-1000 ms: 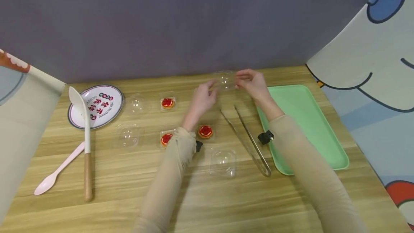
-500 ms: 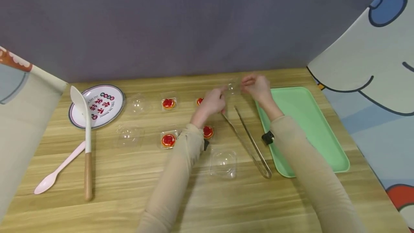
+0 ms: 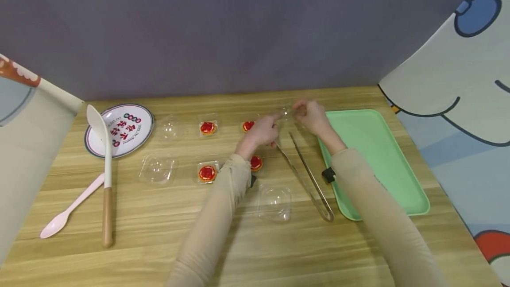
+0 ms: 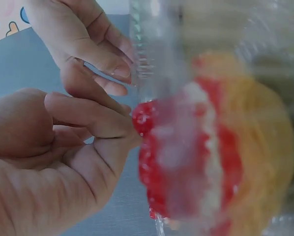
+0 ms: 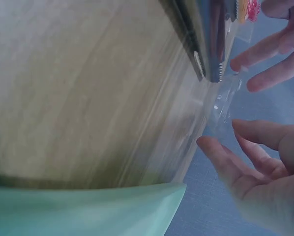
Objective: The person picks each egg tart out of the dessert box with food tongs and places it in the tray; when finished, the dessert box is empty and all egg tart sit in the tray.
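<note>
A small clear plastic lid (image 3: 286, 111) lies near the table's back edge, between my two hands. The index finger of my left hand (image 3: 263, 132) reaches to the lid's left side; whether it touches cannot be told. My right hand (image 3: 312, 116) is at the lid's right side, thumb and fingers apart in the right wrist view, beside the lid (image 5: 220, 105). Red-topped tarts in clear boxes sit left of my hands: one tart (image 3: 248, 126), another tart (image 3: 256, 163), and further ones. A tart (image 4: 206, 152) fills the left wrist view's right half, blurred. Metal tongs (image 3: 298, 171) lie below the lid.
A green tray (image 3: 382, 158) is at right, partly under my right forearm. More clear lids lie around: one lid (image 3: 275, 203) in front, another lid (image 3: 157, 168) at left. A plate (image 3: 135, 132), white ladle (image 3: 108, 167) and pink spoon (image 3: 81, 198) are far left.
The clear lid has come down and toward me, from between both raised hands to the tabletop. My left hand moved right and nearer; my right hand moved slightly nearer.
</note>
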The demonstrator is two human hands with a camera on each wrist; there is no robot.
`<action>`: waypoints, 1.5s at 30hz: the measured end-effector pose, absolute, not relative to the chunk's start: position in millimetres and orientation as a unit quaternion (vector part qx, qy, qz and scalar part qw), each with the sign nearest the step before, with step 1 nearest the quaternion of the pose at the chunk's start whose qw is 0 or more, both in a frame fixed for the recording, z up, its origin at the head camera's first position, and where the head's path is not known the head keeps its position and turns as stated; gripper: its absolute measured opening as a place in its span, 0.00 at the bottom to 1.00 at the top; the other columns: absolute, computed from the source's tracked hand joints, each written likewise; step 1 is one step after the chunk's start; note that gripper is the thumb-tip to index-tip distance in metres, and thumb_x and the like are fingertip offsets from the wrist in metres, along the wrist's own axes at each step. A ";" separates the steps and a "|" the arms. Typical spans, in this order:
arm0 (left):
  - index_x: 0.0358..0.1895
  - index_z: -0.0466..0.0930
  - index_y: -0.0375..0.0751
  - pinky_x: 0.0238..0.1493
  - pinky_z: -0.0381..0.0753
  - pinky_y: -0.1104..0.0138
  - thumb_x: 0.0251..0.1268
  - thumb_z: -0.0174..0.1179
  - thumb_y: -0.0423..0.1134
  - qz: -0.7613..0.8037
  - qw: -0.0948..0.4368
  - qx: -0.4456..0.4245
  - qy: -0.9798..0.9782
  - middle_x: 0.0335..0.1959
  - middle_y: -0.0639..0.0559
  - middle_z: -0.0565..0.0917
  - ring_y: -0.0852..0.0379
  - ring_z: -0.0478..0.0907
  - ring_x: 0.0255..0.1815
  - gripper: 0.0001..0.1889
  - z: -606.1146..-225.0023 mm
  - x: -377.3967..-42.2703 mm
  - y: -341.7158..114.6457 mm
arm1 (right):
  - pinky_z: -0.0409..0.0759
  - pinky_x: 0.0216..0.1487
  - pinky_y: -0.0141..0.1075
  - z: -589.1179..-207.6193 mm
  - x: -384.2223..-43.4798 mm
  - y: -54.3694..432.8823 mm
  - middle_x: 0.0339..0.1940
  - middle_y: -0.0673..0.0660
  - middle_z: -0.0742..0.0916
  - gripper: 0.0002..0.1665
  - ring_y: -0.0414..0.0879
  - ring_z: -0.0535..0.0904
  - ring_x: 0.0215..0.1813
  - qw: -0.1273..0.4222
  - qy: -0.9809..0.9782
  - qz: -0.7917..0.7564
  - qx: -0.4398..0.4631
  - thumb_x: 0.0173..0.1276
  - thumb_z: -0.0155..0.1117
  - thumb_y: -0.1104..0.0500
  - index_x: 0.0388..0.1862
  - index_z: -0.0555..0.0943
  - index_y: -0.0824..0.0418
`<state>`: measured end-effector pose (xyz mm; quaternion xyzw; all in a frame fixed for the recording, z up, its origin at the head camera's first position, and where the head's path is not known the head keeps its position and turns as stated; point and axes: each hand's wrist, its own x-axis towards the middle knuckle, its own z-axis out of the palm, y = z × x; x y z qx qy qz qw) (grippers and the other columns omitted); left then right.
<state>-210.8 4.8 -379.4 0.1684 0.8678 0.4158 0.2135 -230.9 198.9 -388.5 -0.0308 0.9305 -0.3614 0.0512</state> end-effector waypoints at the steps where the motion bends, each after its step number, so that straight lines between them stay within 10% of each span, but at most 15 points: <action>1: 0.84 0.61 0.36 0.20 0.74 0.75 0.81 0.43 0.25 0.417 0.213 0.170 0.867 0.66 0.28 0.80 0.62 0.77 0.16 0.31 -379.7 -209.9 3.6 | 0.85 0.65 0.54 -388.6 -230.2 197.8 0.67 0.72 0.83 0.21 0.67 0.84 0.63 0.056 0.930 -0.362 -0.033 0.74 0.63 0.74 0.64 0.79 0.74; 7: 0.85 0.60 0.39 0.29 0.90 0.67 0.86 0.44 0.30 0.460 0.208 0.164 0.848 0.56 0.27 0.83 0.56 0.83 0.21 0.28 -375.4 -204.1 -8.9 | 0.83 0.68 0.55 -389.7 -227.2 194.9 0.70 0.72 0.81 0.22 0.68 0.81 0.66 0.059 0.926 -0.369 -0.044 0.75 0.62 0.73 0.66 0.78 0.74; 14: 0.81 0.65 0.33 0.44 0.93 0.55 0.87 0.49 0.33 0.515 0.163 0.151 0.828 0.68 0.30 0.79 0.36 0.89 0.44 0.25 -360.1 -191.9 -41.3 | 0.80 0.71 0.59 -382.6 -217.3 199.9 0.74 0.70 0.79 0.23 0.68 0.78 0.70 0.056 0.925 -0.374 -0.040 0.81 0.59 0.67 0.71 0.76 0.70; 21: 0.75 0.73 0.28 0.52 0.92 0.55 0.82 0.58 0.33 0.526 0.108 0.102 0.837 0.69 0.33 0.79 0.36 0.87 0.57 0.24 -350.1 -157.0 -88.1 | 0.83 0.63 0.62 -371.3 -192.0 202.1 0.65 0.74 0.83 0.20 0.70 0.81 0.61 -0.004 0.927 -0.366 -0.084 0.81 0.58 0.67 0.66 0.78 0.75; 31: 0.79 0.65 0.27 0.71 0.81 0.52 0.78 0.64 0.33 0.510 0.159 0.096 0.840 0.78 0.33 0.70 0.36 0.78 0.71 0.32 -368.2 -117.7 -111.9 | 0.87 0.39 0.51 -379.5 -108.1 219.1 0.45 0.68 0.87 0.16 0.60 0.86 0.43 0.001 0.938 -0.304 -0.164 0.79 0.65 0.66 0.58 0.81 0.77; 45: 0.80 0.62 0.26 0.79 0.70 0.51 0.73 0.68 0.30 0.469 0.193 0.119 0.854 0.78 0.31 0.70 0.37 0.73 0.76 0.37 -387.0 -113.7 -103.9 | 0.89 0.45 0.56 -402.6 -57.4 212.9 0.53 0.79 0.82 0.40 0.66 0.85 0.48 0.085 0.958 -0.217 -0.170 0.74 0.76 0.55 0.65 0.69 0.86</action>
